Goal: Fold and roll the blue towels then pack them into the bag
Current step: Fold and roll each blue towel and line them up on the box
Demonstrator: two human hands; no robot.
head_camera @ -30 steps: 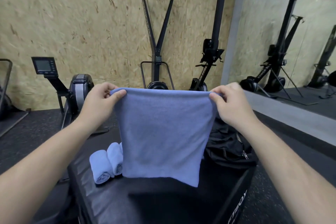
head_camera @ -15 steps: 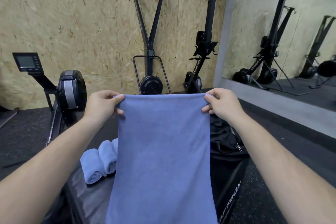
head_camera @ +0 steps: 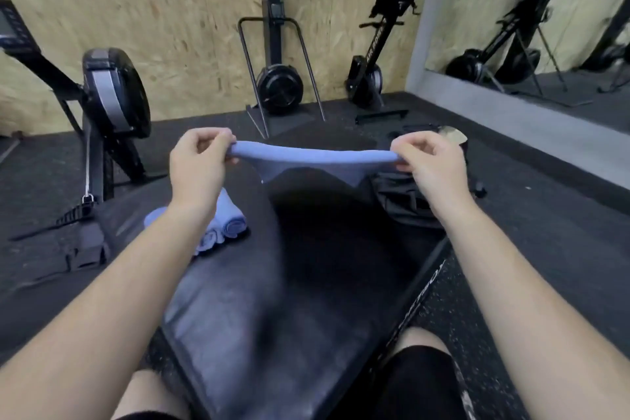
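A blue towel (head_camera: pixel 312 160) stretches edge-on between my two hands above the black padded box (head_camera: pixel 279 310). My left hand (head_camera: pixel 197 164) pinches its left corner and my right hand (head_camera: pixel 426 164) pinches its right corner. Most of the cloth swings away from me, so only a thin band and two hanging corners show. Rolled blue towels (head_camera: pixel 225 218) lie on the box's left side, partly behind my left wrist. The black bag (head_camera: pixel 402 201) sits crumpled at the box's far right, partly hidden by my right wrist.
A rowing machine (head_camera: pixel 109 95) stands on the floor at left. Two upright rowers (head_camera: pixel 279 85) lean against the chipboard wall behind. A mirror (head_camera: pixel 545 27) lines the right wall. My knees (head_camera: pixel 422 382) show at the bottom edge, close against the box.
The view has tilted down. The towel that hung flat and full-length facing me has swung away and now shows edge-on. Both hands keep their pinch on the corners.
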